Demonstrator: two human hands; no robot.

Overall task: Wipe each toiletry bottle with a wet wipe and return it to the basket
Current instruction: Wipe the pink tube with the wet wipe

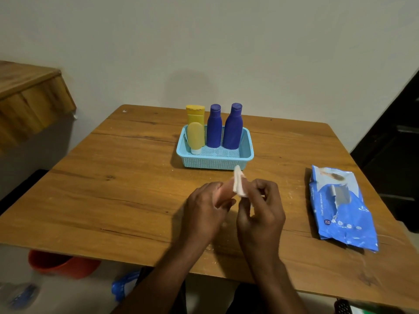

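Fingers (256,189) around wipe (239,185); basket (215,163) with four bottles.

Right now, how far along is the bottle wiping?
Early, by the look of it. Both hands, left and right, hold a wet wipe in front of the basket; the wipes pack lies to the right. Two yellow containers and two blue bottles all stand in the basket; whether any is wiped, I can't tell.

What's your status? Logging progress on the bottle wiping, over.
Left hand and right hand hold the wet wipe. All four bottles in basket. Nothing in the way.
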